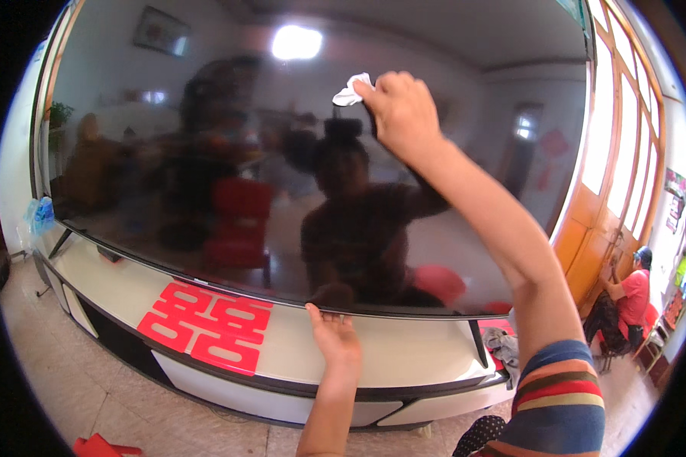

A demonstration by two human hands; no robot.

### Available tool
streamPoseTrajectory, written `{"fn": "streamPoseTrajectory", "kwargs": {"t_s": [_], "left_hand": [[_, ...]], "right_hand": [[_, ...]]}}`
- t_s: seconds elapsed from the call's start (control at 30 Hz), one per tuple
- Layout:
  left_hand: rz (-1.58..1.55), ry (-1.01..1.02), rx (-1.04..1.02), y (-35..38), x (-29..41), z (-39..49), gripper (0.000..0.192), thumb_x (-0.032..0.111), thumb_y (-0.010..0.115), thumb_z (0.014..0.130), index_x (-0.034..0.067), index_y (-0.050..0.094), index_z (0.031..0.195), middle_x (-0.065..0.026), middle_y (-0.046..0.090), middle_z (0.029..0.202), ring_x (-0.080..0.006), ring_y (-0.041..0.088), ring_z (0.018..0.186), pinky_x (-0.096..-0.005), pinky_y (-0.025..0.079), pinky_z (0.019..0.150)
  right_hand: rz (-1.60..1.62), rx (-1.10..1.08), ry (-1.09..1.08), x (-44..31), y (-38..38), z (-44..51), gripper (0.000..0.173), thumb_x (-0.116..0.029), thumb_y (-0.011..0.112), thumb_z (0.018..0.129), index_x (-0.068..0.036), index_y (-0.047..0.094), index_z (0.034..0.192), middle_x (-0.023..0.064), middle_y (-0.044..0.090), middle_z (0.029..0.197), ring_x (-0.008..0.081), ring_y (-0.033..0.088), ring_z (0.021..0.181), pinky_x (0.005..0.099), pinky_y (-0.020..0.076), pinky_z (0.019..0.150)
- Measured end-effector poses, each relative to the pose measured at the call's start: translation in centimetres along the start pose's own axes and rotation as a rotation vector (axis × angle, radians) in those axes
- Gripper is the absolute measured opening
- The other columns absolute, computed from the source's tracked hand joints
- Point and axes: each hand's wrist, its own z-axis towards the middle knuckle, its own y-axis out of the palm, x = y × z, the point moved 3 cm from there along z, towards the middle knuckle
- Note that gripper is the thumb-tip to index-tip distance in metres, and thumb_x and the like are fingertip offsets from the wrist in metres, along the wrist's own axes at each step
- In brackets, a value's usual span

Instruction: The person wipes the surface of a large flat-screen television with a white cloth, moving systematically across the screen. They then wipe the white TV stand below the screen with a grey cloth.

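Observation:
A large flat television (166, 171) with a dark, reflective screen stands on a white TV cabinet (406, 354). My right hand (403, 105) pinches a crumpled white cloth or tissue (351, 90) against or close to the upper middle of the screen. Palm up, my left hand (334, 337) supports or touches the bottom edge of the television, with its fingertips at the frame. To the left of that hand, a red double-happiness paper cutout (226, 334) lies on the cabinet top.
Beside the cabinet's right end is a grey cloth (500, 345). A blue plastic bag or wrapper (43, 211) sits at its left end. Another person (629, 297) sits by the wooden door (589, 234) at right. Something red (100, 447) lies on the tiled floor.

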Motion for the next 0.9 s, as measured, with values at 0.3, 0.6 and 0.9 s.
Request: {"fn": "streamPoseTrajectory", "kwargs": {"t_s": [0.3, 0.6, 0.9], "left_hand": [[-0.014, 0.001, -0.032, 0.3, 0.5, -0.2, 0.048, 0.047, 0.040, 0.103, 0.008, 0.053, 0.128, -0.0063, 0.058, 0.126, -0.0241, 0.053, 0.121, -0.0409, 0.038, 0.108], [-0.027, -0.016, -0.012, -0.1, 0.6, 0.2, 0.048, 0.046, 0.041, 0.103, 0.008, 0.052, 0.130, -0.0068, 0.056, 0.128, -0.0234, 0.052, 0.122, -0.0416, 0.037, 0.108], [-0.046, -0.008, -0.030, -0.3, 0.2, 0.2, 0.044, 0.045, 0.042, 0.103, 0.009, 0.052, 0.127, -0.0062, 0.056, 0.126, -0.0236, 0.053, 0.118, -0.0427, 0.040, 0.105]], "right_hand": [[0.003, -0.201, -0.173, 0.9, -1.3, -0.7, 0.035, -0.012, 0.060, 0.080, -0.014, 0.065, 0.114, 0.0053, 0.055, 0.084, 0.0246, 0.054, 0.082, 0.0381, 0.0396, 0.067], [0.106, -0.313, -0.238, -1.9, -1.6, -3.1, 0.037, -0.012, 0.065, 0.076, -0.018, 0.067, 0.113, 0.0052, 0.055, 0.086, 0.0244, 0.055, 0.084, 0.0380, 0.0418, 0.070], [-0.289, 0.135, 0.374, 10.6, -0.6, 4.7, 0.016, -0.017, 0.065, 0.088, -0.011, 0.074, 0.100, 0.0139, 0.061, 0.084, 0.0338, 0.062, 0.082, 0.0420, 0.0512, 0.074]]}}
